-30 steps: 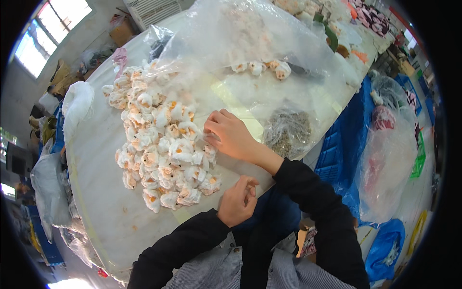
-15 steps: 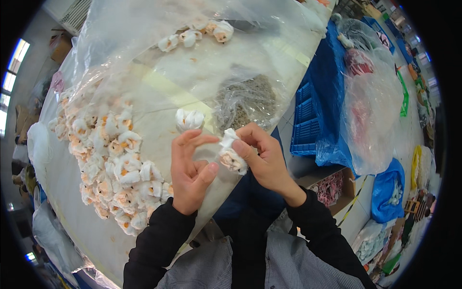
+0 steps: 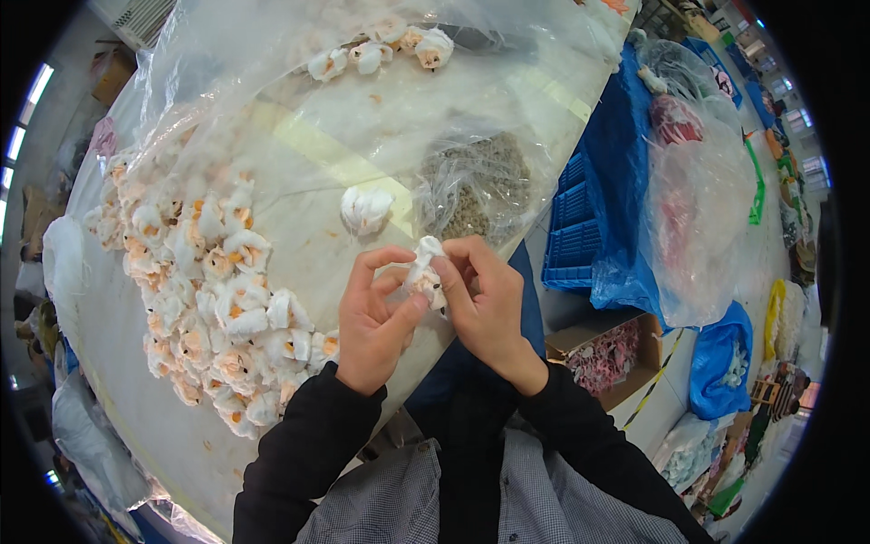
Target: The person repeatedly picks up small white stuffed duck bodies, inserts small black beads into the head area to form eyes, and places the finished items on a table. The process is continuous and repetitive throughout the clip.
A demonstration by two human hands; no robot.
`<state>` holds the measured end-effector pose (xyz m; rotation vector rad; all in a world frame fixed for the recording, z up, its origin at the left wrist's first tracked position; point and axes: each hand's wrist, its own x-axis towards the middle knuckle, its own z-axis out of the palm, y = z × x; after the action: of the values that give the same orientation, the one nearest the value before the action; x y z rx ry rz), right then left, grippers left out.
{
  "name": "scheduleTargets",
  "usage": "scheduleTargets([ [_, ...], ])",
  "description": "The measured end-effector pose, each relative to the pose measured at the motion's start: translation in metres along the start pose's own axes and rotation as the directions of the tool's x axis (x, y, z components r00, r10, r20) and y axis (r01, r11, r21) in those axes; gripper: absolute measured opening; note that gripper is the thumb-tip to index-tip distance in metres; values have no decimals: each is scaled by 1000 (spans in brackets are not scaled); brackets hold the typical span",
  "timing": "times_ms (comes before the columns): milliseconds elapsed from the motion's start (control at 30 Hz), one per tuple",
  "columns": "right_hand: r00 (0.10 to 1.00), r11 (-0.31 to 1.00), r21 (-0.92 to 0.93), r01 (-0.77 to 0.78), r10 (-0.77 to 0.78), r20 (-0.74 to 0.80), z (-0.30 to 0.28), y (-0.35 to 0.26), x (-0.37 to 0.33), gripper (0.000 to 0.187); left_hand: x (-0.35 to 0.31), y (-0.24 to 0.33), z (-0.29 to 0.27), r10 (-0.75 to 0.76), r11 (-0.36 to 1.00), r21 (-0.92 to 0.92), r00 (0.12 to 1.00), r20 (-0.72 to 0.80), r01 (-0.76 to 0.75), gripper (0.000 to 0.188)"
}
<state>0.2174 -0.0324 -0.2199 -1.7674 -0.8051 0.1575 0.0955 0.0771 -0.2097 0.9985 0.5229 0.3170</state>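
Note:
Both my hands hold one small white fabric flower [image 3: 424, 272] just above the near edge of the table [image 3: 308, 154]. My left hand [image 3: 373, 317] cups it from below and the left. My right hand [image 3: 485, 304] pinches its top from the right. A single white flower [image 3: 366, 208] lies on the table just beyond my hands. To the left spreads a big heap of white and orange flowers [image 3: 204, 299].
A clear bag of small grey-brown pieces [image 3: 476, 186] lies right of the single flower. Three more flowers [image 3: 381, 50] sit at the far edge under clear plastic sheeting. Blue crates [image 3: 575, 227], plastic bags and a cardboard box [image 3: 612, 349] stand on the floor at right.
A second ago my right hand reached into the heap while the left rested near the table edge. Both hands now meet on one flower, and the view has shifted closer.

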Motion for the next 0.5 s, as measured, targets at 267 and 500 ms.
scheduleTargets([
  [267,971,958,-159,236,-226,81,-9,-13,-12,11,-4,-14,-4,247,931,286,968,-36,-227,30],
  [500,966,997,71,-8,-10,258,-30,-16,-14,6,-3,3,-5,218,823,505,965,146,-262,27],
])
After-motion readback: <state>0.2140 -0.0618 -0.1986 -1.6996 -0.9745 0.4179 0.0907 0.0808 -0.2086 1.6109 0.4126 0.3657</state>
